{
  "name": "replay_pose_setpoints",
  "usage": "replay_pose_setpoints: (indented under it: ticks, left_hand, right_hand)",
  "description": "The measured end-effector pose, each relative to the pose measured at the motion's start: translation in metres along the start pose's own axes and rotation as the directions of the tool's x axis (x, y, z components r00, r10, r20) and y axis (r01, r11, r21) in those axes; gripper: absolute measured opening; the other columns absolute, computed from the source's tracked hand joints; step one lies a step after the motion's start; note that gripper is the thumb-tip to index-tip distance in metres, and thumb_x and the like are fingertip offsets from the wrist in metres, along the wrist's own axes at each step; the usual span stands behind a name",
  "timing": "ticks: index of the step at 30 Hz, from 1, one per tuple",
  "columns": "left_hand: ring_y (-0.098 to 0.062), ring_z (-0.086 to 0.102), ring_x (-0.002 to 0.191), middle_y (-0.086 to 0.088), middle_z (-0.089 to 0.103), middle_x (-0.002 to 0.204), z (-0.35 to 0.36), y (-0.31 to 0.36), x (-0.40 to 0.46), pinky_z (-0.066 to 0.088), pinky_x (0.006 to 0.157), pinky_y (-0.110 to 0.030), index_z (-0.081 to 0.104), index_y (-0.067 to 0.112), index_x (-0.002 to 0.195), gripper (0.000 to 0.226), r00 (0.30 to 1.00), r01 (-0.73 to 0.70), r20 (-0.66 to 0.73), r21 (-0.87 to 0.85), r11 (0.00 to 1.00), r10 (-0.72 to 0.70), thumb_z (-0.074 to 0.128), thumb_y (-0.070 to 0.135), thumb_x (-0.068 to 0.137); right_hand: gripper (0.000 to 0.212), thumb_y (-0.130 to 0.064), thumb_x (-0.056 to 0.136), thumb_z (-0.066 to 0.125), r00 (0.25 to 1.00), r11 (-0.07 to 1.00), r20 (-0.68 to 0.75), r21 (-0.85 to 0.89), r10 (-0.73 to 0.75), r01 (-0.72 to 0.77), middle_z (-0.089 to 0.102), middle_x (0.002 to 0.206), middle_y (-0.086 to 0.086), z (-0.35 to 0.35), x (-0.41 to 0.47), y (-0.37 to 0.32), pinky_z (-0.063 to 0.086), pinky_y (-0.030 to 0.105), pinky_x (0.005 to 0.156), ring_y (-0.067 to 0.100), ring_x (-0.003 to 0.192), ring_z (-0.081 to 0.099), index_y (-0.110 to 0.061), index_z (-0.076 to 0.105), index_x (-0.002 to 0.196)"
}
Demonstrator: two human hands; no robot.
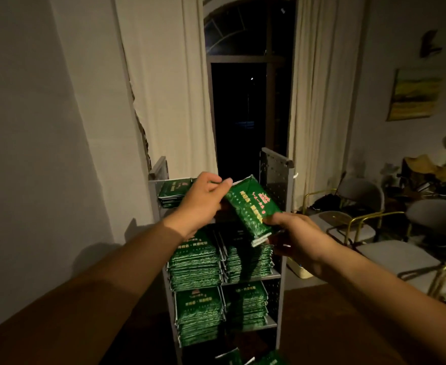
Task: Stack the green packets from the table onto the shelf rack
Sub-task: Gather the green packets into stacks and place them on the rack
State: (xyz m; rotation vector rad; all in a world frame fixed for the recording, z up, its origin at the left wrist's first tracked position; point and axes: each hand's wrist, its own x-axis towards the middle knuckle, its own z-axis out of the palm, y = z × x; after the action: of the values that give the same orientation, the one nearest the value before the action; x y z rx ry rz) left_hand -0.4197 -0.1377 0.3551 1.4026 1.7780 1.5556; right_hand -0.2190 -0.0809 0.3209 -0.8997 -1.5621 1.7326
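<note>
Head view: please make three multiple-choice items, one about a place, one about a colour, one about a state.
1. Where is the small pile of packets?
A. top shelf, left side
B. on a chair
C. on the floor

2. What colour is the held packet?
A. blue
B. green
C. white

3. How is the held packet carried?
A. left hand only
B. right hand only
C. both hands

Key: 1 A, it lies on the shelf rack top; 2 B, green face; 3 C, fingers grip both ends.
</note>
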Motion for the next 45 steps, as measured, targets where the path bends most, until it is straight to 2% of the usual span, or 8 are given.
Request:
replay_pose_setpoints:
  ticks: [3, 8, 15, 17, 19, 24, 33, 45]
  left_hand:
    - [-0.016, 0.057, 0.111, 0.000, 0.057, 0.124, 0.001, -0.002, -0.001, 0.049, 0.091, -0.028, 0.053, 0.019, 0.119, 0.016, 0.979, -0.191, 0.004, 0.330, 0.924, 0.201, 0.052, 0.023, 0.103]
    - [-0.006, 0.039, 0.129, 0.013, 0.045, 0.142, 0.014, -0.015, -0.030, 0.036, 0.110, -0.027, 0.045, 0.028, 0.142, 0.057, 0.860, -0.511, 0.381, 0.639, 0.575, 0.340, 0.064, 0.049, 0.092]
    - [-0.010, 0.045, 0.127, 0.011, 0.051, 0.137, 0.032, -0.030, -0.018, 0.033, 0.108, -0.026, 0.048, 0.026, 0.139, 0.045, 0.819, -0.519, 0.299, 0.751, 0.408, 0.491, 0.058, 0.040, 0.098]
    - [-0.012, 0.045, 0.126, 0.010, 0.052, 0.137, 0.033, -0.030, -0.013, 0.032, 0.108, -0.027, 0.049, 0.025, 0.138, 0.044, 0.814, -0.526, 0.314, 0.756, 0.389, 0.489, 0.058, 0.040, 0.098]
    - [-0.012, 0.046, 0.125, 0.010, 0.053, 0.135, 0.034, -0.030, -0.009, 0.031, 0.107, -0.028, 0.050, 0.025, 0.136, 0.043, 0.811, -0.529, 0.318, 0.759, 0.381, 0.491, 0.059, 0.039, 0.097]
    - [-0.013, 0.049, 0.123, 0.009, 0.055, 0.134, 0.034, -0.031, 0.004, 0.029, 0.109, -0.026, 0.051, 0.024, 0.137, 0.042, 0.821, -0.511, 0.304, 0.768, 0.385, 0.484, 0.060, 0.037, 0.098]
    - [-0.016, 0.059, 0.117, 0.006, 0.062, 0.122, 0.034, -0.026, 0.048, -0.005, 0.125, -0.034, 0.055, 0.023, 0.130, 0.041, 0.872, -0.445, 0.326, 0.839, 0.312, 0.366, 0.068, 0.030, 0.092]
    - [-0.021, 0.061, 0.110, -0.001, 0.066, 0.110, 0.043, -0.011, 0.078, -0.004, 0.126, -0.043, 0.059, 0.014, 0.124, 0.033, 0.941, -0.288, 0.267, 0.955, 0.076, 0.210, 0.057, 0.008, 0.092]
  right_hand:
    - [0.044, -0.032, 0.086, 0.071, 0.991, 0.997, -0.109, 0.014, 0.072, -0.071, 0.067, 0.086, 0.005, -0.001, 0.024, 0.002, 0.048, 0.030, 0.064, 0.017, 0.072, 0.063, -0.006, 0.060, 0.119]
    - [0.052, -0.034, 0.085, 0.073, 0.982, 0.993, -0.151, -0.008, 0.115, -0.118, 0.065, 0.088, 0.009, 0.007, 0.046, 0.000, 0.047, 0.029, 0.061, 0.019, 0.073, 0.060, -0.004, 0.057, 0.125]
    - [0.046, -0.052, 0.095, 0.056, 0.982, 0.992, -0.186, -0.114, 0.038, -0.060, 0.070, 0.095, 0.008, 0.003, 0.048, 0.001, 0.051, 0.033, 0.072, 0.021, 0.085, 0.065, -0.012, 0.060, 0.118]
    - [0.040, -0.052, 0.098, 0.049, 0.900, 0.801, -0.269, -0.584, -0.343, 0.131, 0.063, 0.102, 0.000, -0.009, 0.042, 0.007, 0.047, 0.026, 0.066, 0.014, 0.085, 0.061, -0.018, 0.052, 0.120]
    - [0.032, -0.043, 0.096, 0.055, 0.744, 0.363, -0.010, -0.877, -0.668, 0.314, 0.051, 0.112, -0.008, -0.018, 0.033, 0.013, 0.039, 0.016, 0.066, 0.007, 0.086, 0.055, -0.025, 0.044, 0.120]
    - [0.042, -0.021, 0.092, 0.065, 0.692, 0.044, 0.277, -0.912, -0.667, 0.408, 0.041, 0.116, -0.004, -0.017, 0.046, 0.016, 0.043, 0.019, 0.062, 0.010, 0.082, 0.050, -0.024, 0.042, 0.128]
    - [0.050, -0.012, 0.091, 0.065, 0.786, 0.083, 0.191, -0.952, -0.588, 0.293, 0.042, 0.121, 0.007, 0.002, 0.084, -0.004, 0.047, 0.035, 0.068, 0.034, 0.090, 0.062, -0.020, 0.039, 0.134]
    - [0.047, -0.012, 0.090, 0.065, 0.901, 0.193, 0.086, -0.964, -0.426, 0.183, 0.046, 0.129, 0.014, 0.029, 0.128, -0.028, 0.051, 0.040, 0.088, 0.037, 0.111, 0.059, -0.010, 0.044, 0.132]
